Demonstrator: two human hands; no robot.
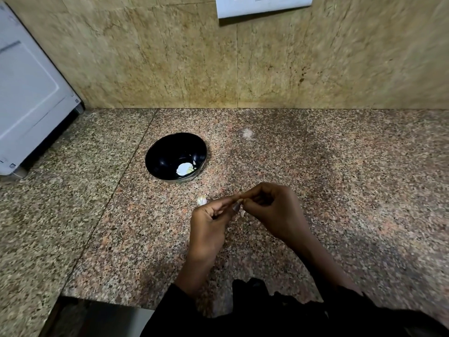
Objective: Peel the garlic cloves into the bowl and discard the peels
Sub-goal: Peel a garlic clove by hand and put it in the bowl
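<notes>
Nearest, at the bottom edge, dark sleeves [303,317] reaching forward over a speckled granite surface [340,181]. Both hands together above the surface, fingertips meeting. Left hand [209,224] with fingers curled, its grip pinched narrow on a small pale garlic clove [237,205] between thumb and forefinger. Right hand [272,210] curled too, fingertips pinching at the same clove from the other side; a pale scrap of peel [243,213] just below the fingers, hard to tell whether held or lying on the surface. Just left of the left hand's knuckles, another pale clove [201,200] lying on the surface, apart from the hands. Farther back and left, a black bowl [167,152] standing upright on the surface, with a white peeled piece [183,169] and a few small pale bits inside, near its front wall. At far left, a white appliance [31,93] on the surface. Behind everything, a tan stone wall [170,57], with a white switch plate [263,6] at the top edge
</notes>
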